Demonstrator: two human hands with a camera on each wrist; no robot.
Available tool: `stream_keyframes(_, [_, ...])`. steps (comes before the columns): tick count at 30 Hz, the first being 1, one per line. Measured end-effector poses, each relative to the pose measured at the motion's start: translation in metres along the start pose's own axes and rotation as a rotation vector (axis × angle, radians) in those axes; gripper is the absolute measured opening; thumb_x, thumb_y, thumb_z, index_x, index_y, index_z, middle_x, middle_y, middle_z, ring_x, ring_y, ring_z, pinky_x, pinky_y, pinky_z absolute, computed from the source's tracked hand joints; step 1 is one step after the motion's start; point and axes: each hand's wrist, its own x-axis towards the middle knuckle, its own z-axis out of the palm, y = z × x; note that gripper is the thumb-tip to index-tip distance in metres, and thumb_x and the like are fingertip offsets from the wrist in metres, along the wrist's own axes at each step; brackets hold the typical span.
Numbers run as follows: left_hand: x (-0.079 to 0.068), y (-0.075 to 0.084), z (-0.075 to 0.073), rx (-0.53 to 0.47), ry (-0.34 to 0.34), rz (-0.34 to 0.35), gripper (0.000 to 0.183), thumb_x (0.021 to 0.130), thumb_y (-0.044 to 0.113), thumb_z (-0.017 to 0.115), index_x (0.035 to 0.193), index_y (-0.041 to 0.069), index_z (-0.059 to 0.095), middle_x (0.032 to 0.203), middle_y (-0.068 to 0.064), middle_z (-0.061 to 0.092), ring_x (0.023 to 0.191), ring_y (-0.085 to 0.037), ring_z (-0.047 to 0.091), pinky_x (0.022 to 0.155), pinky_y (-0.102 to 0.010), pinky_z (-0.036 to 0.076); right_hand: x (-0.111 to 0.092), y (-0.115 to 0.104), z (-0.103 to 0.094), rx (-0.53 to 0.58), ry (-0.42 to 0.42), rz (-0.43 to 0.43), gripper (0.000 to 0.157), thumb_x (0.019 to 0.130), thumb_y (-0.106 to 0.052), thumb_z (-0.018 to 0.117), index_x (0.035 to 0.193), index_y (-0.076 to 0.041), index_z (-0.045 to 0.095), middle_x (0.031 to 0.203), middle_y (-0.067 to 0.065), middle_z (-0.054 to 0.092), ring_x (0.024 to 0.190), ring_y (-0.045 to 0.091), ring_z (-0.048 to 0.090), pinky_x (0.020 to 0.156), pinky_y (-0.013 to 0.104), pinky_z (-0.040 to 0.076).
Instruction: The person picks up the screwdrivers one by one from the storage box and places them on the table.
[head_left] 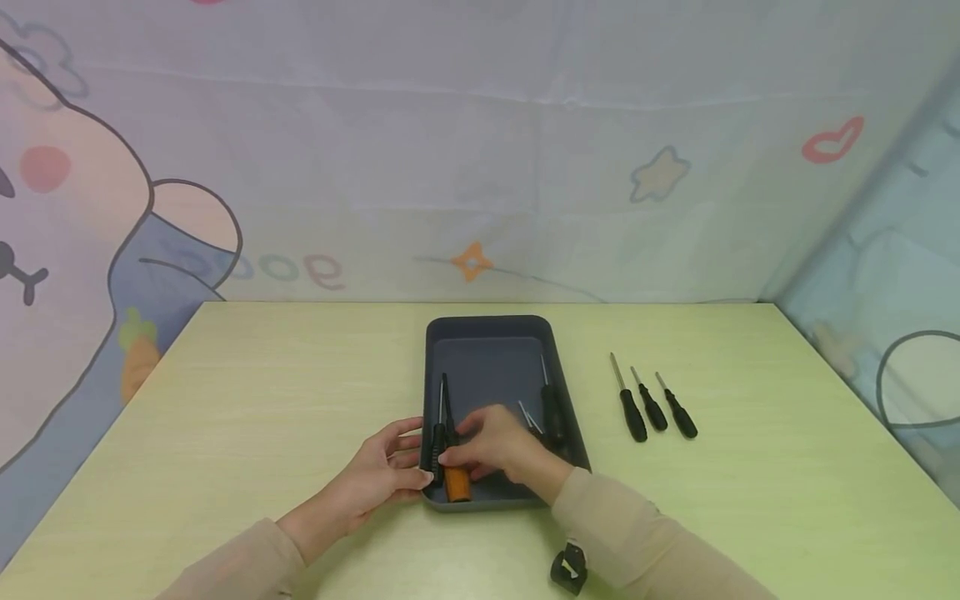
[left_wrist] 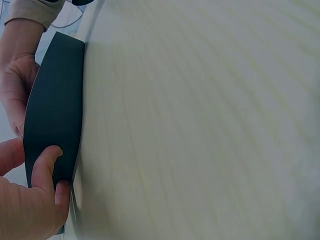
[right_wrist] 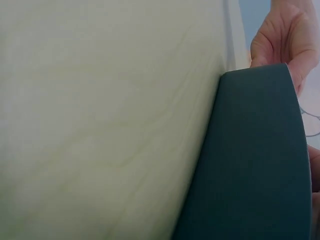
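Note:
A dark grey tray (head_left: 487, 358) stands on the table, its outer wall (left_wrist: 55, 95) filling part of the left wrist view. My left hand (head_left: 375, 471) holds its left edge, thumb at the rim and fingers against the outside. Inside the tray, my right hand (head_left: 498, 446) pinches an orange-handled tool (head_left: 457, 486) with a dark, slim shaft. Just left of that tool lies a black-handled screwdriver (head_left: 438, 442). Along the tray's right wall rests another black screwdriver (head_left: 552, 417), beside thin metal shafts (head_left: 529, 418) whose lower ends my right hand hides.
To the right of the tray, three black-handled screwdrivers lie on the table: a longer one (head_left: 632, 412), a shorter one (head_left: 654, 412) and another short one (head_left: 681, 417). A small black object (head_left: 569, 568) is beside the right sleeve. A printed cloth (head_left: 525, 167) hangs behind the table.

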Motion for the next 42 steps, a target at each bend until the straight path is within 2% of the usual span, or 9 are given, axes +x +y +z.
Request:
stream_keyframes(10, [0.0008,0.0000,-0.0001,-0.004,-0.002,0.001,0.072,0.081,-0.011,0.060,0.143,0.001,0.025,0.138,-0.029,0.031,0.119,-0.036,0.048,0.083,-0.045,0.050,0.0008,-0.0010,0.0051,-0.012,0.010,0.019,0.045,0.069,0.002,0.079,0.107,0.010,0.055,0.084,0.016,0.059,0.064,0.028,0.067,0.057,0.035,0.055])
stream_keyframes(19, [-0.0004,0.0003,0.0000,0.001,0.000,0.003,0.072,0.081,-0.010,0.060,0.143,0.001,0.025,0.138,-0.030,0.031,0.120,-0.038,0.047,0.083,-0.046,0.050,0.0054,0.0017,0.0034,0.047,-0.017,0.038,0.044,0.069,0.006,0.075,0.107,0.011,0.054,0.081,0.017,0.061,0.065,0.028,0.067,0.058,0.036,0.055])
stream_keyframes(28, [-0.0007,-0.0003,-0.0012,0.001,-0.009,0.012,0.073,0.081,-0.011,0.060,0.143,0.000,0.024,0.139,-0.030,0.030,0.120,-0.039,0.047,0.083,-0.047,0.049,0.0060,0.0009,0.0002,0.065,-0.023,0.070,0.041,0.070,0.004,0.074,0.107,0.009,0.055,0.077,0.015,0.064,0.065,0.024,0.067,0.059,0.036,0.055])
stream_keyframes(42, [-0.0018,0.0010,-0.0004,0.006,-0.002,0.010,0.073,0.081,-0.011,0.059,0.144,0.000,0.023,0.139,-0.030,0.031,0.118,-0.038,0.048,0.082,-0.047,0.050,0.0068,0.0027,-0.0037,0.099,-0.035,0.075,0.043,0.071,0.003,0.073,0.110,0.009,0.056,0.081,0.015,0.065,0.067,0.020,0.065,0.062,0.038,0.055])
